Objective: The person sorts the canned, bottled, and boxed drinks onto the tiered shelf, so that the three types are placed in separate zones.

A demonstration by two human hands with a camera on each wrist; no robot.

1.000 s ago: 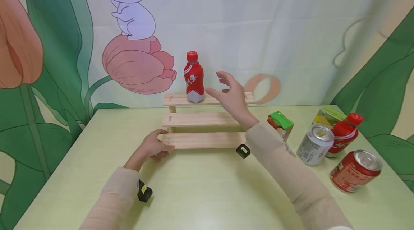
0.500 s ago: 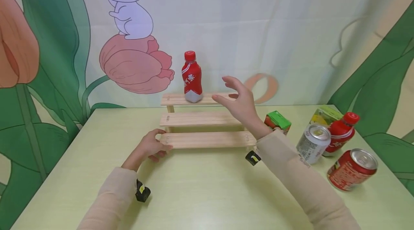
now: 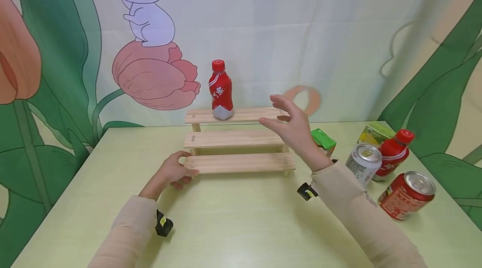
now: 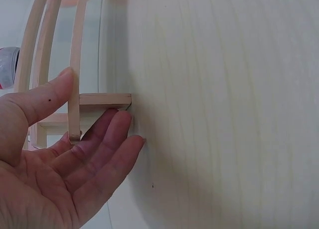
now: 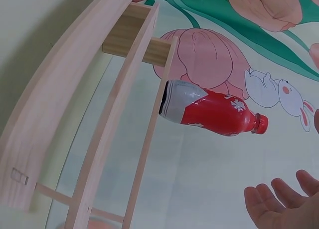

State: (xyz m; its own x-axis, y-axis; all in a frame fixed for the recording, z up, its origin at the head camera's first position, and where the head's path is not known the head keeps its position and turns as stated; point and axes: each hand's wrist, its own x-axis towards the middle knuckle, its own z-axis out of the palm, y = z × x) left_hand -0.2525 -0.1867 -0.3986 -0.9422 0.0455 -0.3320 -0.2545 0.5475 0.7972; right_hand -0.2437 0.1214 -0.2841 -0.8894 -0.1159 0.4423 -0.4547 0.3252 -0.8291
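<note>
A three-step wooden rack [image 3: 235, 163] stands on the table against the back wall. On its top step, left of the middle, a red-capped drink bottle [image 3: 221, 92] stands upright. My left hand [image 3: 172, 171] holds the left end of the lowest step. The left wrist view shows the thumb on the upper face of that board [image 4: 75, 54], with the fingers curled beneath. My right hand [image 3: 295, 130] hovers near the right end of the rack, fingers loosely curved and holding nothing. In the right wrist view the bottle [image 5: 214, 109] is apart from its fingertips [image 5: 251, 195].
To the right, a green-topped carton [image 3: 324, 139] is partly hidden behind my right arm. Beyond it cluster a silver can [image 3: 363, 161], a second red bottle [image 3: 393, 155], a yellow-green carton [image 3: 376, 132] and a red can [image 3: 406, 196]. A printed cloth [image 3: 256, 29] hangs behind the table.
My right hand has drawn away from the bottle, to the right and slightly downward. The bottle stays on the top step, and my left hand keeps its hold. The whole view has shifted slightly.
</note>
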